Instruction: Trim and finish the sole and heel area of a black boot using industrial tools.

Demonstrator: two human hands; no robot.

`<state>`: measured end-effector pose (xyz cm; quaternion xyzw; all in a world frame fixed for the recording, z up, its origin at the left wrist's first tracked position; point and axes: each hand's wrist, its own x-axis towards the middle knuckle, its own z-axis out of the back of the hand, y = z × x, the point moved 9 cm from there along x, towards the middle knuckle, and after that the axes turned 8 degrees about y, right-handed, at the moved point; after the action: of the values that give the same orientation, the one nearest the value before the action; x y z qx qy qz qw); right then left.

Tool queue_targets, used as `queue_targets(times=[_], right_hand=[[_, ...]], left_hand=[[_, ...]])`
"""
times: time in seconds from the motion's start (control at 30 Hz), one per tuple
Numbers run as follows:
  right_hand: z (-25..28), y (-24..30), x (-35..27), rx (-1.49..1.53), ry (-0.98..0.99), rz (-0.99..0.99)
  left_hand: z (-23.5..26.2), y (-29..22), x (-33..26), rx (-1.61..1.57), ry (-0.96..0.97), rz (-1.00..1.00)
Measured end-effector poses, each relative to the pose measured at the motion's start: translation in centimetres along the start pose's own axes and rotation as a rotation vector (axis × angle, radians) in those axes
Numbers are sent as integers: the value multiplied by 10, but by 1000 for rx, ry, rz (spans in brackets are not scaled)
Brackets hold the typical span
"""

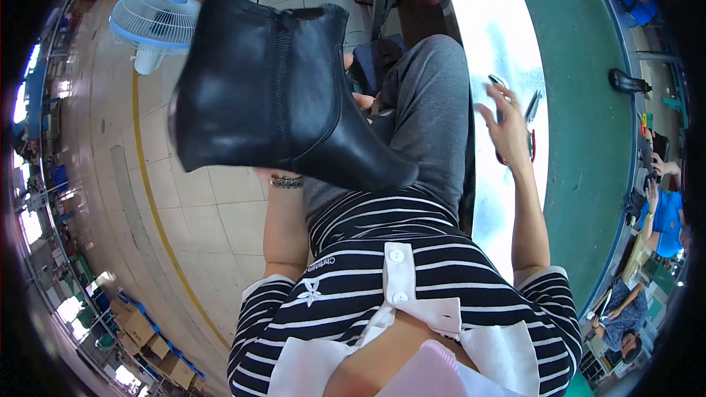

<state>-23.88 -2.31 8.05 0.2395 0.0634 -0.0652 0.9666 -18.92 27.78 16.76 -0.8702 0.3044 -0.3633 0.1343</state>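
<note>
A black ankle boot (235, 95) with a side zip is raised in front of my left thigh, its zip side facing up. My left hand (362, 100) holds it from behind; most of the hand is hidden by the boot, and only some fingers show at its edge. A metal band (285, 182) circles that wrist. My right hand (507, 129) hovers over the shiny metal bench strip (494, 209) with its fingers apart. Close by its fingers lies a small dark tool (496, 79), partly covered. Beside the hand is a cutting tool (534, 106) with pointed blades; red handles (532, 145) show near the wrist.
A green work surface (581, 140) runs along the right, with another dark shoe (629, 81) at its far edge. People in blue (665, 224) sit beyond it. To the left, a blue-and-white fan (153, 20) stands on the tiled floor (209, 228). Cardboard boxes (136, 323) are at lower left.
</note>
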Motion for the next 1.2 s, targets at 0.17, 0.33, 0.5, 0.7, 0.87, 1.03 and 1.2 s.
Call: queue_targets(times=[0.17, 0.33, 0.5, 0.7, 0.87, 1.03, 1.2], right_hand=[[-70, 168, -64, 1624, 1168, -31], [-41, 185, -44, 1707, 916, 7], [-8, 159, -18, 1101, 311, 157], [-21, 149, -27, 1163, 300, 154], [-18, 149, -22, 1249, 220, 107], [-21, 138, -21, 1288, 210, 91], [-27, 120, -18, 1362, 189, 30]], left_hand=[[10, -7, -11, 30, -191, 83], [55, -9, -61, 89, -762, 45], [21, 13, -10, 397, -429, -75], [23, 14, -11, 223, -390, -140], [24, 10, -11, 413, -558, -96], [23, 19, -7, 456, -413, -90], [31, 31, -3, 288, -514, -84]])
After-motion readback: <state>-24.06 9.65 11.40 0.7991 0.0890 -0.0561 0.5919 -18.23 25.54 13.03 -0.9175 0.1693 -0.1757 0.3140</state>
